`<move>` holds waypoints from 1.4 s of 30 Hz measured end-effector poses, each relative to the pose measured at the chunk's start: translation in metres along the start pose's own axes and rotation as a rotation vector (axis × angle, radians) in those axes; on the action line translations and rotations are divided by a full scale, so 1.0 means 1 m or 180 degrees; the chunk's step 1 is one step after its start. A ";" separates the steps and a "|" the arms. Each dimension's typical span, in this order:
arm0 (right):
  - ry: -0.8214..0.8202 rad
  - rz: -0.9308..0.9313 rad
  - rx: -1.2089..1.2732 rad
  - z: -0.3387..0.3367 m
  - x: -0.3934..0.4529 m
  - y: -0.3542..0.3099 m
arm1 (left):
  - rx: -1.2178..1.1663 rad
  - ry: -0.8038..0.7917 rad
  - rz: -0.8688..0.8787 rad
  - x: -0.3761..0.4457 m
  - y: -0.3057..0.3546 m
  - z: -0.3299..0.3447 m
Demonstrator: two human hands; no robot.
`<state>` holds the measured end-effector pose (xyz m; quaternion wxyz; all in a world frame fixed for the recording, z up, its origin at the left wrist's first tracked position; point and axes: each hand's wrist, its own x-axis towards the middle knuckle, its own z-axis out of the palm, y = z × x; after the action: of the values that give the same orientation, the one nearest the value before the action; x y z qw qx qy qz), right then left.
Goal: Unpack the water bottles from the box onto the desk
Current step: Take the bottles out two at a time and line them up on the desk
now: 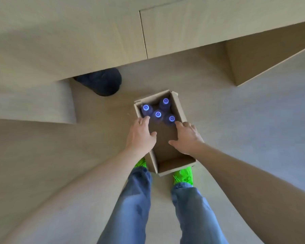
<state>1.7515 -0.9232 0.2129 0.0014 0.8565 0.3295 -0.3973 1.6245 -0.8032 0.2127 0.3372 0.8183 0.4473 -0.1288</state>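
Observation:
An open cardboard box (181, 110) stands on the floor between my feet. Several water bottles with blue-white caps stand upright in its far half, among them one at the far left (145, 108), one in the middle (158, 114) and one at the near right (172, 118). The near half of the box is bare. My left hand (141, 133) reaches in with spread fingers, fingertips just short of the far-left bottle. My right hand (186, 136) is also spread, its index fingertip beside the near-right bottle. Neither hand holds anything.
The pale wooden desk (65, 36) fills the top of the view, its edge above and beyond the box. A dark round object (102, 81) sits under the desk at the left. A desk leg panel (253, 62) is at the right. My green shoes (183, 176) touch the box's near end.

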 end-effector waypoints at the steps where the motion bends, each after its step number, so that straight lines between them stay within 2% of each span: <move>1: 0.0011 0.0049 0.0044 0.014 0.012 0.005 | -0.0056 -0.0020 -0.0039 0.007 -0.009 0.018; 8: 0.0037 0.0187 0.0341 0.089 0.090 0.032 | -0.0450 -0.0002 -0.0335 0.063 -0.056 0.112; 12: 0.0142 0.0174 0.0485 0.118 0.138 0.039 | -0.0655 0.0213 -0.0399 0.110 -0.070 0.152; 18: 0.0220 0.0138 0.0492 0.155 0.201 0.051 | -0.0438 0.0485 -0.0368 0.169 -0.085 0.193; 20: 0.0420 0.0194 0.0811 0.168 0.217 0.058 | -0.0443 0.0429 -0.0330 0.182 -0.090 0.204; 22: 0.0832 0.0227 0.1126 0.182 0.228 0.061 | -0.0627 0.0356 -0.0325 0.192 -0.097 0.215; 25: 0.1221 0.0107 0.1135 0.204 0.234 0.062 | -0.0694 0.0364 -0.0215 0.201 -0.100 0.226; 32: 0.1285 -0.0318 0.0731 0.245 0.236 0.077 | -0.0136 0.0430 -0.0034 0.209 -0.112 0.236; 35: 0.1062 -0.0436 0.1149 0.246 0.242 0.077 | -0.0229 0.0433 0.0097 0.209 -0.114 0.238; 37: 0.1043 -0.0355 0.1447 0.243 0.242 0.077 | -0.0328 0.0326 -0.0030 0.208 -0.110 0.235; 40: 0.0983 0.0090 0.1742 0.231 0.235 0.077 | -0.0495 0.0174 -0.0169 0.205 -0.105 0.227; 42: 0.0941 0.0164 0.1677 0.220 0.223 0.078 | -0.0566 0.0048 -0.0200 0.194 -0.101 0.219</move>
<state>1.7505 -0.9167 -0.1096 -0.2586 0.8840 0.1899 -0.3400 1.6712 -0.7869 -0.0931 0.4009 0.7717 0.4849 -0.0929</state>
